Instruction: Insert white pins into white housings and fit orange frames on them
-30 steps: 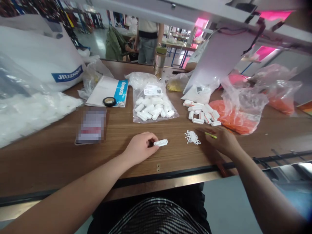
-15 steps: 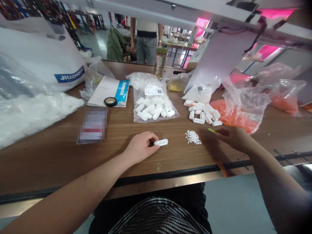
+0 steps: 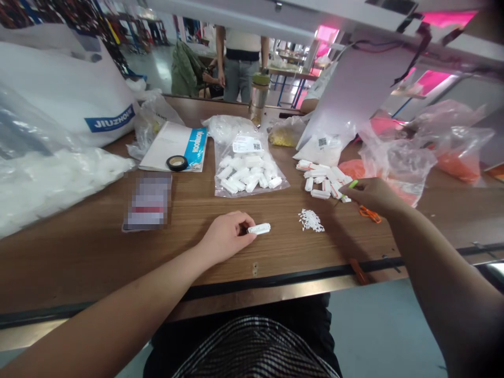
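Between the thumb and fingers of my left hand (image 3: pixel 229 234) is a small white plastic connector housing (image 3: pixel 259 229), held low over the wooden table. My right hand (image 3: pixel 369 193) is closed around a thin tool with a lime-green handle (image 3: pixel 353 184); its slim dark tip points down and to the left, and its exact kind is unclear. The tool is beside a loose pile of white housings (image 3: pixel 321 173), some with orange-red strips. Between my hands lies a little heap of tiny white pieces (image 3: pixel 311 220). Orange pieces (image 3: pixel 370 213) lie below my right hand.
A clear bag of white housings (image 3: pixel 252 170) lies ahead. Farther left are a notebook (image 3: pixel 169 149), a roll of black tape (image 3: pixel 177 163), a blurred flat item (image 3: pixel 147 202) and large white bags (image 3: pixel 59 89). Bags with orange parts (image 3: pixel 459 160) stand right. A person (image 3: pixel 241 63) stands beyond.
My right hand has moved away from me with the green-handled tool, toward the housing pile, uncovering the orange pieces. My left hand keeps its hold. The standing person has shifted slightly right.
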Tool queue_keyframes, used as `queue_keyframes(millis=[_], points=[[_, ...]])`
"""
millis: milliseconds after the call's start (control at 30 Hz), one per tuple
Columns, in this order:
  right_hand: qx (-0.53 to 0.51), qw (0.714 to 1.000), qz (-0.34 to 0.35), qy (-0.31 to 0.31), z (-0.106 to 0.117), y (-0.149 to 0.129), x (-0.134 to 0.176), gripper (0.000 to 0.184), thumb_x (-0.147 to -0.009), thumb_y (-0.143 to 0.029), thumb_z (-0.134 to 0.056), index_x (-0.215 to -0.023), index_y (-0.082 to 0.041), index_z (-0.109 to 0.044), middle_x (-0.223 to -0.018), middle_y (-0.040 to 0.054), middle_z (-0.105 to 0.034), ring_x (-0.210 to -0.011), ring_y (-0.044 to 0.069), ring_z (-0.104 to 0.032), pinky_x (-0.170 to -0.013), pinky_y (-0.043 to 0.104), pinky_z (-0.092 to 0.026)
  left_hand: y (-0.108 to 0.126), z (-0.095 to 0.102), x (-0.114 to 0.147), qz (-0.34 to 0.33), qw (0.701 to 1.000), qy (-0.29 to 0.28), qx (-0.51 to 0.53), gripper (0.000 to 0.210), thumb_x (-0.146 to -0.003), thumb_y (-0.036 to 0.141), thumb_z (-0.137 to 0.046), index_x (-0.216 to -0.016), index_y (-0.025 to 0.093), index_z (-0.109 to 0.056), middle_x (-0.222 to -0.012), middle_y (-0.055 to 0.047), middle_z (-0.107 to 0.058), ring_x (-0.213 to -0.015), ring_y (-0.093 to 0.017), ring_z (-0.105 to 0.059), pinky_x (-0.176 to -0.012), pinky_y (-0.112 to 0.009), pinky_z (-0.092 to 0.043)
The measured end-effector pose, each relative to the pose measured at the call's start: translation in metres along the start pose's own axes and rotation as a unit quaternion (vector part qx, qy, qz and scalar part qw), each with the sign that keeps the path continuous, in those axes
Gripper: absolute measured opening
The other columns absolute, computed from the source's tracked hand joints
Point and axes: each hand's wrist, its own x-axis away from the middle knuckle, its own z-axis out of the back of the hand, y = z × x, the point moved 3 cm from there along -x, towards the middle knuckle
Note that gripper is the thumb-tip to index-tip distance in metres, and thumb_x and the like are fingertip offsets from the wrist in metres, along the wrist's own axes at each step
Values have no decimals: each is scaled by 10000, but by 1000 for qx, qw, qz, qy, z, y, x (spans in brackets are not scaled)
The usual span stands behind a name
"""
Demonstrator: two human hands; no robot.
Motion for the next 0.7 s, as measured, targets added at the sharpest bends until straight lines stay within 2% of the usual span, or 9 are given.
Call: queue_keyframes(millis=[100,167,267,367,467,567,633,700], points=[[-14,999,-24,-42,-5,9,-2,392,-843,-410,-634,-591,-111,-664,-590,115,-647,-491,122,-526,-491,295,-378,-1,0,0,-1,1000,2,0,119,-769,281,-674,-872,229,-701,-660,35,-531,-598,-122,-456,-596,-263,-352],[-44,998,-26,-47,-4,3,2,411,-879,-429,-591,-661,-101,-709,-682,156,-698,-532,136,-572,-491,288,-398,-2,-1,0,-5,1000,2,0,115,-772,281,-673,-870,228,-700,-672,34,-532,-597,-119,-457,-597,-263,-355],[-143,989,23,17,-6,-28,13,363,-878,-421,-598,-705,-129,-728,-608,105,-678,-466,114,-515,-437,262,-372,-2,-1,0,-9,1000,1,-2,114,-776,280,-671,-873,228,-699,-687,32,-539,-595,-116,-458,-600,-265,-359],[-275,953,111,66,-28,-68,26,331,-812,-437,-682,-619,-169,-675,-524,34,-621,-429,98,-488,-408,235,-359,-1,-1,0,-8,1000,4,-4,118,-775,277,-675,-879,227,-701,-687,29,-550,-594,-116,-459,-593,-265,-355],[-406,903,143,3,-71,-99,38,456,-845,-505,-639,-528,-184,-575,-471,5,-571,-392,85,-475,-390,222,-355,0,0,0,-10,1000,5,0,119,-778,273,-679,-883,222,-700,-690,25,-559,-592,-116,-461,-595,-268,-359],[-480,859,120,-129,-113,-112,49,490,-864,-581,-582,-581,-182,-584,-472,4,-590,-364,99,-496,-366,225,-357,1,0,0,-14,1000,4,1,114,-783,280,-683,-878,218,-696,-714,19,-572,-600,-118,-474,-596,-270,-365],[-485,848,106,-187,-130,-114,56,481,-853,-607,-583,-646,-174,-617,-522,22,-646,-375,112,-534,-365,224,-369,2,1,0,-21,1000,5,-1,113,-787,280,-683,-880,218,-692,-728,18,-580,-609,-120,-484,-598,-271,-367],[-461,856,110,-205,-136,-115,61,510,-860,-621,-562,-641,-166,-628,-565,45,-681,-388,111,-551,-366,219,-368,2,0,0,-26,1000,8,-3,111,-790,275,-680,-885,219,-688,-728,19,-586,-614,-122,-491,-602,-269,-370]])
